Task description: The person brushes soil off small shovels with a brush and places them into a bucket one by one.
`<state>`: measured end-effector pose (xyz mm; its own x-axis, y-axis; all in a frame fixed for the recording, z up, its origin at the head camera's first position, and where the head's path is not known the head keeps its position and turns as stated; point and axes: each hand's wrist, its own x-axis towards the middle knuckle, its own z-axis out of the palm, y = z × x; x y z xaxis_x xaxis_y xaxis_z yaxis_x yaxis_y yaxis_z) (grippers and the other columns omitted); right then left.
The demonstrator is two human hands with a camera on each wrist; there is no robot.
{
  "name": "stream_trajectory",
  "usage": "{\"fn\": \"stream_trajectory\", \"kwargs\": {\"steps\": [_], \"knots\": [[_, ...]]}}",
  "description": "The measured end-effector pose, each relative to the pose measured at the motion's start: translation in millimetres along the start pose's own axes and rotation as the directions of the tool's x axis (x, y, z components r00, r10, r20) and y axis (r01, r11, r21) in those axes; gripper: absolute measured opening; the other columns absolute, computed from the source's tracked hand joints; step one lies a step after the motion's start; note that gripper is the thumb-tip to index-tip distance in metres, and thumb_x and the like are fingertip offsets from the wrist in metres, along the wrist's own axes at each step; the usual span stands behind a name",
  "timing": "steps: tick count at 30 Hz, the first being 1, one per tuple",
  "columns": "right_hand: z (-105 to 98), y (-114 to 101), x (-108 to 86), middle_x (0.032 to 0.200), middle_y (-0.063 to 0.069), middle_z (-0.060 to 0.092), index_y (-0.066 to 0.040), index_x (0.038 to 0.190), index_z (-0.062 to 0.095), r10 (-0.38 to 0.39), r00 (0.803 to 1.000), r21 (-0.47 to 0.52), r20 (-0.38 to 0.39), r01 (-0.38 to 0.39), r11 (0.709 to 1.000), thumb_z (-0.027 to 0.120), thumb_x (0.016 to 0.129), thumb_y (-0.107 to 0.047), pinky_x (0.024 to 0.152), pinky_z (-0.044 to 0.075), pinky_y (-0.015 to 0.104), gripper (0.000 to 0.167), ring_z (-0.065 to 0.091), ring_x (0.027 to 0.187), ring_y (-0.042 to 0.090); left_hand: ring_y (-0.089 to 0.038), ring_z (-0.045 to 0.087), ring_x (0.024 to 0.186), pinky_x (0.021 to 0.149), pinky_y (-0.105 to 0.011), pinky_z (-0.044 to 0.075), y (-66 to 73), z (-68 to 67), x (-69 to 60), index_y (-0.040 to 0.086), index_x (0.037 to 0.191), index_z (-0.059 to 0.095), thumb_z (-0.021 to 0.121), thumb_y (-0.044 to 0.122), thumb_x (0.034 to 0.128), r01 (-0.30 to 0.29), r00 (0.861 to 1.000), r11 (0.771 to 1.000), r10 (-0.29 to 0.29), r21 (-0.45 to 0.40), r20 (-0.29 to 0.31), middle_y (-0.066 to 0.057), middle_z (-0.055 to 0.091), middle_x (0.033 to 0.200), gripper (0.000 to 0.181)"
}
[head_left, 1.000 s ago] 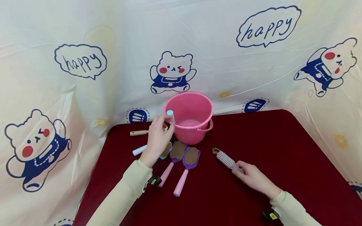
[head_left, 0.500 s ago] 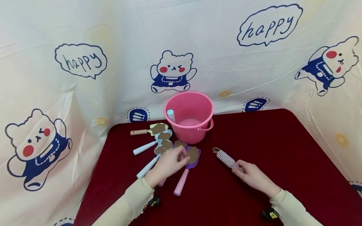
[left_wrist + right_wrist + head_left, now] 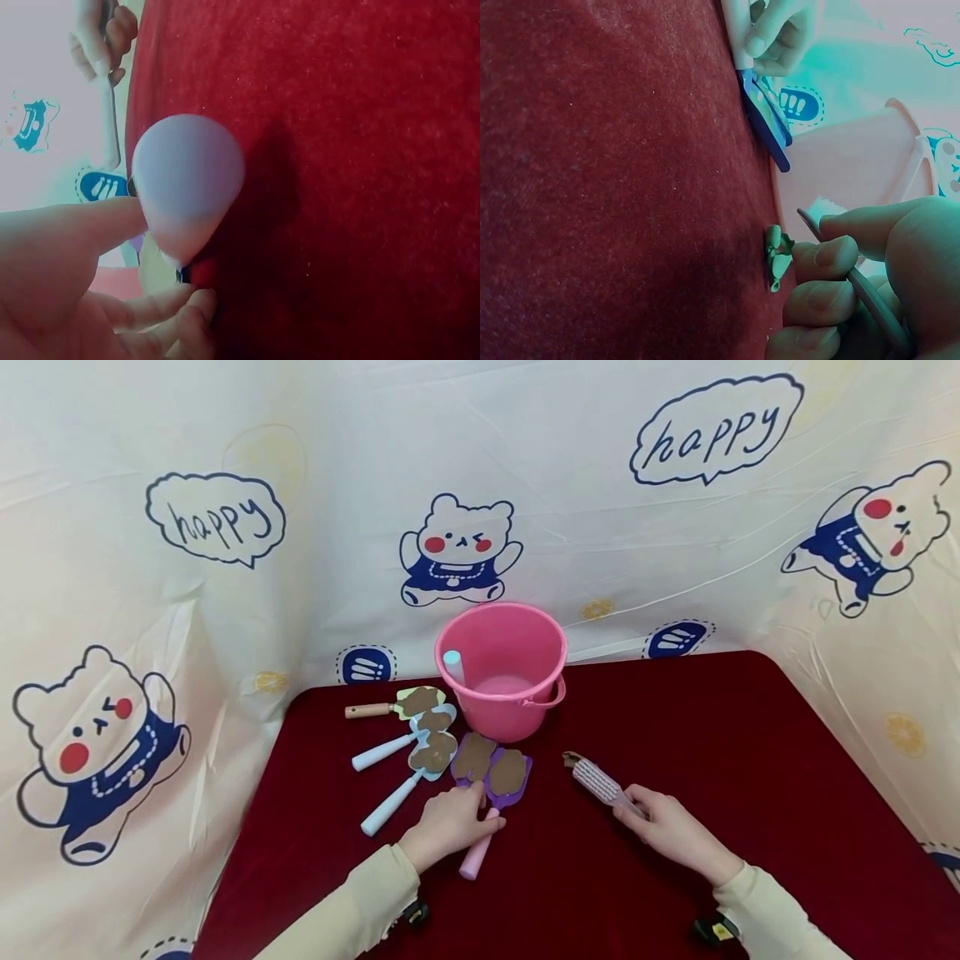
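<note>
Our left hand (image 3: pixel 450 822) lays its thumb at the pink handle (image 3: pixel 474 860) of the rightmost purple shovel (image 3: pixel 508 774), near the pink bucket (image 3: pixel 506 718) — whether its fingers close round it, we cannot tell. Our right hand (image 3: pixel 670 831) grips the pale brush (image 3: pixel 598 782) — just beside a brown piece (image 3: pixel 778 264) on the red table (image 3: pixel 652 727).

Pink bucket (image 3: pixel 506 718), purple-and-pink shovel (image 3: pixel 512 797), dark red tablecloth (image 3: pixel 660 718), bear-printed white curtain (image 3: pixel 555 485)

A pale sheet (image 3: pixel 570 527) printed with bears (image 3: pixel 453 575), "happy" speech bubbles (image 3: pixel 217 520) and orange slices (image 3: pixel 597 610) hangs behind and along both sides of the dark red worktop (image 3: pixel 675 718).
</note>
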<state>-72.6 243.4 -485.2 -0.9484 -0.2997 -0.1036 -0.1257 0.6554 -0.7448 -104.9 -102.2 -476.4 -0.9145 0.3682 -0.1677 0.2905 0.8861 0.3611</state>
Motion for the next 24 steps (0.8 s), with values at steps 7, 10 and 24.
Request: {"fn": "stream_trajectory", "kwargs": {"steps": [7,10,24], "knots": [[3.3,0.8,-2.0,0.063,-0.009,0.044,-0.015,0.093,0.057,-0.024,1.000,0.013,0.002,0.024,1.000,0.063,0.106,-0.030,0.049,0.036,0.022,0.020,0.039,0.051,0.002,-0.017,0.055,0.063,0.051,-0.038,0.046,7.5,5.2,-0.6,0.012,0.085,0.055,0.083,0.046,0.0857,0.003,1.000,1.000,-0.003,-0.003,0.009,0.003,0.050,0.067,0.044],[3.4,1.1,-1.8,0.063,-0.010,0.043,-0.015,0.092,0.056,-0.018,1.000,0.008,0.004,0.018,1.000,0.063,0.106,-0.030,0.049,0.036,0.022,0.021,0.039,0.051,0.002,-0.016,0.056,0.065,0.054,-0.037,0.048,7.6,7.7,-0.8,0.009,0.087,0.056,0.086,0.040,0.0842,0.003,1.000,0.999,-0.003,-0.044,0.006,0.004,0.052,0.066,0.043],[0.4,-2.4,0.7,0.063,-0.009,0.042,-0.014,0.093,0.057,-0.018,1.000,0.004,0.011,0.018,1.000,0.062,0.106,-0.029,0.049,0.035,0.021,0.020,0.036,0.051,0.002,-0.012,0.054,0.043,0.052,-0.034,0.049,1.1,7.2,-0.6,0.003,0.096,0.055,0.065,0.014,0.0880,0.038,0.999,0.964,-0.031,-0.262,0.029,0.004,0.055,0.054,0.017]]}}
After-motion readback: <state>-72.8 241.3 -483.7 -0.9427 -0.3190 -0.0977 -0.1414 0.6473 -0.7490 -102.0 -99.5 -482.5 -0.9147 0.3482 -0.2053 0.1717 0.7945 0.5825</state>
